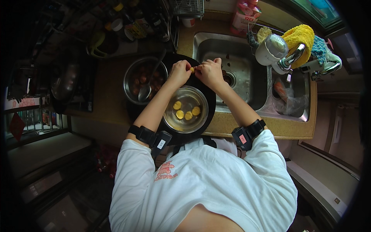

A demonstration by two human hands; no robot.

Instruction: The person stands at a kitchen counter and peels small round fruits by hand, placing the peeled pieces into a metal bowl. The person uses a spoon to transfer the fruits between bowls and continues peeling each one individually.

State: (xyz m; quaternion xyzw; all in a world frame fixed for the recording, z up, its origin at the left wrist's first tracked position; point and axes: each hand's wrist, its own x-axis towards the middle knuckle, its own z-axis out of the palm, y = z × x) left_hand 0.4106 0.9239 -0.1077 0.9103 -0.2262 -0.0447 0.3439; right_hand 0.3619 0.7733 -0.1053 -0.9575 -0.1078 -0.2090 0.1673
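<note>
My left hand (179,73) pinches a yellow, partly peeled chestnut (192,70) between thumb and fingertips. My right hand (212,72) meets it from the other side, its fingertips closed on the brown shell at the nut's edge. Below my hands a steel bowl (185,127) holds several peeled yellow chestnuts (188,115). Left of my left hand stands a metal pot (126,92) with several brown, unpeeled chestnuts (143,79). A metal ladle (145,92) rests in that pot, its handle leaning on the rim. My forearm overlaps the edges of pot and bowl.
A dark round board (209,111) lies under the bowl. To the right is a steel sink (246,87) with shell bits near its drain (229,79). A faucet with filter (272,50) and yellow cloth (300,43) overhangs it. A wok (65,82) sits far left.
</note>
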